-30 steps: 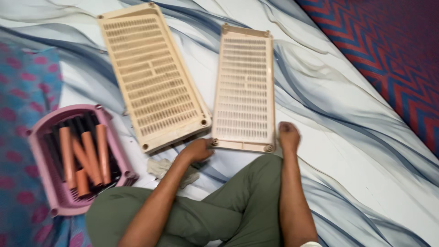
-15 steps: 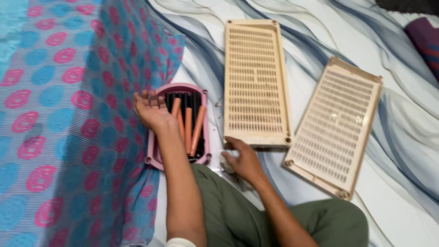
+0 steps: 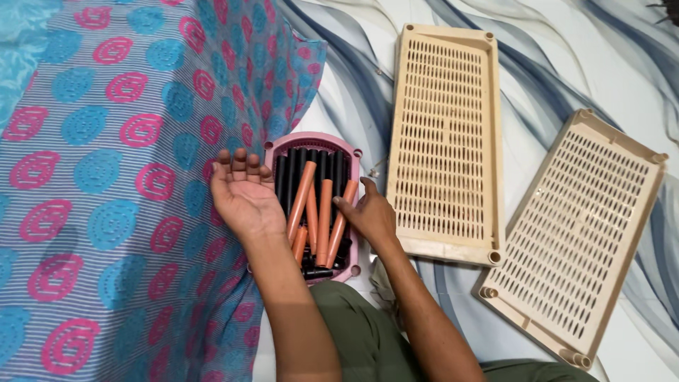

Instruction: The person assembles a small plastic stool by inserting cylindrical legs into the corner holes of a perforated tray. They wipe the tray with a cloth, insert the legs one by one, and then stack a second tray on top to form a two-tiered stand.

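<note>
Left half of frame: blue cloth (image 3: pixel 106 177) with pink spirals; left hand (image 3: pixel 244 194) lies palm-up on its edge, fingers (image 3: pixel 240 161) together and slightly curled, holding nothing, just left of the pink tray (image 3: pixel 311 139). Centre: the tray holds orange tubes (image 3: pixel 324 216) and black tubes (image 3: pixel 293 173), long axes running top to bottom; right hand (image 3: pixel 371 216), the nearer, touches the rightmost orange tube, fingers loosely bent. Right: two beige slotted panels (image 3: pixel 445 134) (image 3: pixel 576 226) on the white-and-blue bedsheet (image 3: pixel 566 64).
</note>
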